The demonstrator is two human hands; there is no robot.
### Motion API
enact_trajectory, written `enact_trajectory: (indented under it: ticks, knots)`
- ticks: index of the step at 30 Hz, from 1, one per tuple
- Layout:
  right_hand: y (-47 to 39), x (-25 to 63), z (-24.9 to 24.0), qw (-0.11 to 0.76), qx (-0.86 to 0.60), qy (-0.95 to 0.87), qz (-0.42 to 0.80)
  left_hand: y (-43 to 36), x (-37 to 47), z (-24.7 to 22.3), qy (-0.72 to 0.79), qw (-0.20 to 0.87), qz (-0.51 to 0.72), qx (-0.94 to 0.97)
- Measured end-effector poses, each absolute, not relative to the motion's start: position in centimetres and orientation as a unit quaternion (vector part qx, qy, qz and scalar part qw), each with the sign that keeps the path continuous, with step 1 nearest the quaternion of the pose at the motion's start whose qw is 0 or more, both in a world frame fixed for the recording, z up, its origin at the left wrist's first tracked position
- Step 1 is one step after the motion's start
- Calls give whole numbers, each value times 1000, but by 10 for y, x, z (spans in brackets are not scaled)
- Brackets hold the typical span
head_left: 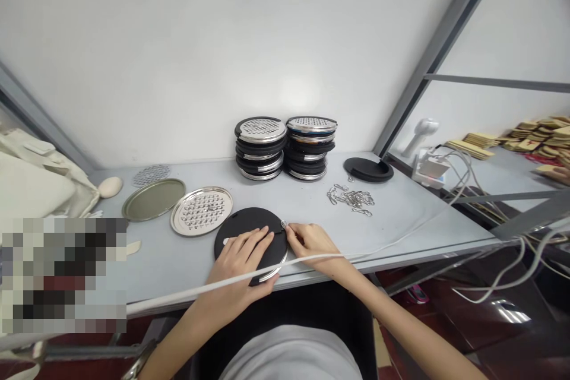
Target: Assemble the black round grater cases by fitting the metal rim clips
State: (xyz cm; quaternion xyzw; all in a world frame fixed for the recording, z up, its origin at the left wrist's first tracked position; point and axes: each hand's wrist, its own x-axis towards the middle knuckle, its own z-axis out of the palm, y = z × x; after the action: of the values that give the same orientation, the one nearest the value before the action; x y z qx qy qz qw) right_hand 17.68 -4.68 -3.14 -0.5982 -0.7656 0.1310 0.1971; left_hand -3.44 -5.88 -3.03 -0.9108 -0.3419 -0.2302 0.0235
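Observation:
A round grater in a black cover (pixel 249 221) lies at the front edge of the table, its silver rim showing at the lower right. My left hand (pixel 243 255) lies across the top of it, fingers spread over the cover and thumb around the near edge. At the right side of the cover, my right hand (pixel 312 243) pinches a small metal snap hook (pixel 284 224). Whether the hook is fastened to the cover I cannot tell. A loose pile of similar snap hooks (pixel 354 199) lies beyond my right hand. Left of the cover rests a bare grater disc (pixel 201 211).
Two stacks of covered graters (pixel 261 151) (pixel 310 151) stand against the wall. Behind the hooks sits another black cover (pixel 369 169). An olive round lid (pixel 154 199) and a perforated disc (pixel 151 175) lie left. A white cable (pixel 383 246) crosses in front of my forearms.

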Motion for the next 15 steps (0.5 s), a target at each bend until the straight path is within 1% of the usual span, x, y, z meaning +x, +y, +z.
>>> enact_trajectory:
  ticks: [9, 15]
  knots:
    - [-46, 179, -33, 216, -587, -768, 139, -66, -30, -33, -348, 51, -237, -906]
    - [-45, 180, -32, 211, -580, -775, 135, -66, -29, -32, -343, 57, -229, -909]
